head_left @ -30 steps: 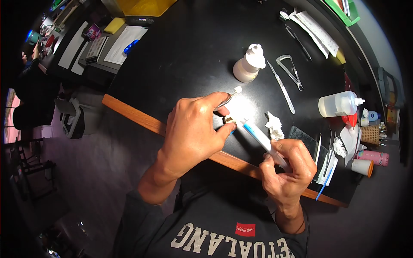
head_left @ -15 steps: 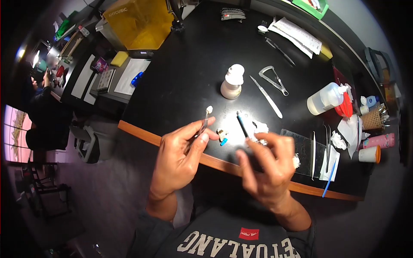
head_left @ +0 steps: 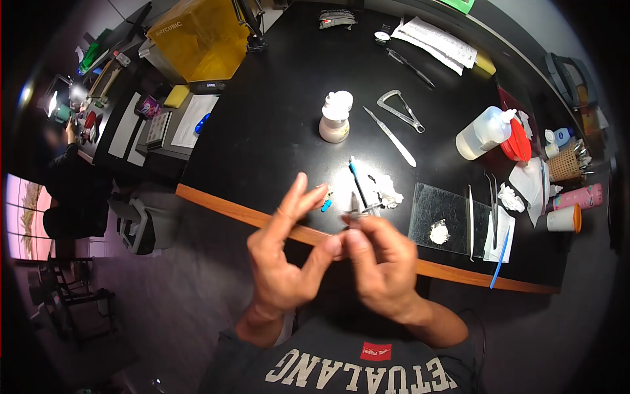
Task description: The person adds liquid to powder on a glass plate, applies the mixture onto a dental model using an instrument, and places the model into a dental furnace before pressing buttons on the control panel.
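Over the table's front edge, my right hand is closed, thumb and fingers pinching a small grey metal tool that points away from me. The tool is blurred, and its exact kind does not show. Beside it, my left hand has its fingers stretched and apart, with the thumb tip close to the right thumb; touching or not I cannot tell. Just beyond lie a dark pen-like tool with a teal end, a small blue piece and crumpled white tissue. The small white piece seen earlier is hidden.
A white-capped jar stands ahead, with a white-handled knife and a metal caliper. To the right are a glass slab bearing white powder, tweezers and a bottle. A person sits far left.
The metal tool has gone from my left hand to my right. My left fingers have spread, and both hands have come together. The view has shifted slightly.
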`<action>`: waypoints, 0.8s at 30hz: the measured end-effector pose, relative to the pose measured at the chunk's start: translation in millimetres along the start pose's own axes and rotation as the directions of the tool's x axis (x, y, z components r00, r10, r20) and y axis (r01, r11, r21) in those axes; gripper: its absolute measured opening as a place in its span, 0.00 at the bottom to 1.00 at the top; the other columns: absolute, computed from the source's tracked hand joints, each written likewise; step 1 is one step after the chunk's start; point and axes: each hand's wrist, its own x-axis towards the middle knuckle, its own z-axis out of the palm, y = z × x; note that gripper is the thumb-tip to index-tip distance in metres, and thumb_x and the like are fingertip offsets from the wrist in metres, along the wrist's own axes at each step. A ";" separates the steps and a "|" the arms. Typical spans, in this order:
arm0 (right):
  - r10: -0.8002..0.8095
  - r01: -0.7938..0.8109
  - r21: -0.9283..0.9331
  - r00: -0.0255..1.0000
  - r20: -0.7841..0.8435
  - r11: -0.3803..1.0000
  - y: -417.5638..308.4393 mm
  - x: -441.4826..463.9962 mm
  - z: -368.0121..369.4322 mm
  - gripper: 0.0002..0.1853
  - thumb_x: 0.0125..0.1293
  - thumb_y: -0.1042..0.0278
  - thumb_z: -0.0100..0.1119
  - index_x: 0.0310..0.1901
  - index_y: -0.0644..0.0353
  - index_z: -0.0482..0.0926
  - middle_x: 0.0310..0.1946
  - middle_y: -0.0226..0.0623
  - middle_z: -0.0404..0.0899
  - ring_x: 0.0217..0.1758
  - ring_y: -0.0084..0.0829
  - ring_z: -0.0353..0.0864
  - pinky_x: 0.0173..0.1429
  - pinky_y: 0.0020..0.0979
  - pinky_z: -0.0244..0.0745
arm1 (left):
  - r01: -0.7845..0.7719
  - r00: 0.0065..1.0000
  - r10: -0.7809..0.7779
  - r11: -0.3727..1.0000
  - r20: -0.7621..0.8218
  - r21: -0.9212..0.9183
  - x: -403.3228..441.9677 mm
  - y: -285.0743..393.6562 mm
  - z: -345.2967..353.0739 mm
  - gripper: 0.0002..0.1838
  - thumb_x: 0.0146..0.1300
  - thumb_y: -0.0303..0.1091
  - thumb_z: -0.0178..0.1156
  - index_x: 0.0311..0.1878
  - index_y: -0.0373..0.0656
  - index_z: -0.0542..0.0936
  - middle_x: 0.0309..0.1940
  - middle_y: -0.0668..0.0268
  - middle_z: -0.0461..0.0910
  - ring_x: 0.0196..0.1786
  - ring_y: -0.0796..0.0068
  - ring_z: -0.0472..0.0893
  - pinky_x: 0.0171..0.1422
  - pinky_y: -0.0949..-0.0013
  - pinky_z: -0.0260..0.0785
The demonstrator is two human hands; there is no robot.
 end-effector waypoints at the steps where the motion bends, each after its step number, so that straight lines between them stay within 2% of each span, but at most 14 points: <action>1: 0.083 -0.077 0.145 0.996 -0.038 0.986 -2.4 -0.8 -6.5 0.09 0.83 0.75 0.59 0.58 0.69 0.82 0.40 0.38 0.88 0.36 0.23 0.87 0.39 0.26 0.84 | 0.003 1.000 0.000 0.987 -0.019 0.163 5.3 -6.7 -2.9 0.40 0.59 0.25 0.79 0.76 0.30 0.76 0.57 0.50 0.90 0.57 0.59 0.89 0.66 0.61 0.78; 3: 0.161 -0.158 0.106 0.987 -0.024 0.982 -11.1 -0.8 -35.2 0.11 0.86 0.74 0.54 0.60 0.68 0.80 0.41 0.34 0.87 0.37 0.18 0.82 0.39 0.23 0.78 | -0.032 0.999 0.027 0.914 0.019 0.403 16.4 -24.3 -7.0 0.40 0.57 0.23 0.79 0.75 0.35 0.78 0.52 0.52 0.91 0.56 0.58 0.88 0.64 0.61 0.80; 5: 0.160 -0.155 0.138 0.987 -0.027 0.978 -7.3 -1.5 -57.5 0.12 0.85 0.74 0.53 0.62 0.69 0.80 0.40 0.34 0.86 0.34 0.15 0.76 0.39 0.21 0.73 | 0.002 1.000 -0.012 0.927 0.026 0.375 21.6 -40.4 -4.3 0.38 0.56 0.25 0.79 0.73 0.37 0.80 0.50 0.58 0.91 0.53 0.62 0.88 0.64 0.59 0.78; 7: 0.174 -0.172 0.104 0.985 -0.015 0.980 -7.3 -2.0 -74.1 0.12 0.85 0.75 0.54 0.61 0.69 0.81 0.39 0.33 0.85 0.32 0.15 0.74 0.38 0.21 0.71 | 0.047 0.997 -0.066 0.924 0.039 0.378 25.0 -45.8 -0.6 0.37 0.55 0.26 0.79 0.72 0.38 0.81 0.50 0.61 0.92 0.51 0.64 0.87 0.63 0.58 0.76; 8: 0.165 -0.160 0.146 0.986 -0.028 0.976 -4.2 -3.7 -78.2 0.13 0.85 0.74 0.54 0.60 0.70 0.83 0.38 0.33 0.85 0.30 0.15 0.73 0.36 0.20 0.68 | 0.051 0.997 -0.071 0.924 0.039 0.378 26.5 -46.5 0.3 0.37 0.55 0.27 0.79 0.71 0.38 0.82 0.48 0.65 0.92 0.47 0.66 0.87 0.63 0.58 0.74; 13: 0.238 -0.247 0.282 0.969 0.066 0.927 -4.4 -5.6 -93.7 0.16 0.86 0.72 0.52 0.64 0.72 0.82 0.36 0.35 0.84 0.28 0.15 0.70 0.33 0.20 0.65 | 0.065 0.995 -0.090 0.925 0.049 0.375 29.8 -47.8 2.2 0.35 0.55 0.27 0.79 0.69 0.38 0.83 0.45 0.67 0.93 0.45 0.67 0.88 0.63 0.60 0.75; 16: 0.277 -0.324 0.409 0.945 0.173 0.853 -6.6 -5.4 -100.3 0.18 0.86 0.72 0.48 0.66 0.74 0.80 0.36 0.39 0.85 0.26 0.16 0.68 0.31 0.21 0.65 | 0.086 0.992 -0.115 0.920 0.055 0.381 31.0 -48.8 1.8 0.35 0.54 0.27 0.80 0.69 0.37 0.84 0.45 0.65 0.94 0.46 0.66 0.88 0.61 0.60 0.76; 19: 0.321 -0.429 0.560 0.903 0.285 0.709 -11.1 -3.9 -107.1 0.19 0.86 0.72 0.47 0.67 0.75 0.80 0.36 0.41 0.84 0.23 0.16 0.67 0.28 0.20 0.63 | -0.022 0.992 -0.036 0.892 0.117 0.452 33.9 -41.0 2.0 0.38 0.52 0.22 0.81 0.70 0.36 0.83 0.46 0.59 0.94 0.45 0.70 0.89 0.59 0.66 0.81; 23: 0.330 -0.508 0.668 0.862 0.386 0.544 -13.2 -2.8 -112.3 0.21 0.86 0.70 0.46 0.68 0.77 0.79 0.35 0.45 0.84 0.21 0.16 0.64 0.25 0.21 0.60 | -0.020 0.990 -0.044 0.894 0.133 0.447 33.8 -41.3 1.5 0.40 0.50 0.24 0.83 0.70 0.38 0.83 0.46 0.60 0.94 0.46 0.67 0.89 0.60 0.64 0.80; 24: 0.327 -0.506 0.671 0.862 0.386 0.542 -12.8 -3.4 -113.1 0.21 0.87 0.69 0.46 0.68 0.77 0.78 0.35 0.45 0.84 0.21 0.16 0.63 0.25 0.21 0.59 | -0.036 0.989 -0.035 0.889 0.147 0.456 34.2 -38.8 0.5 0.40 0.49 0.25 0.83 0.70 0.38 0.83 0.46 0.60 0.94 0.46 0.66 0.89 0.61 0.63 0.80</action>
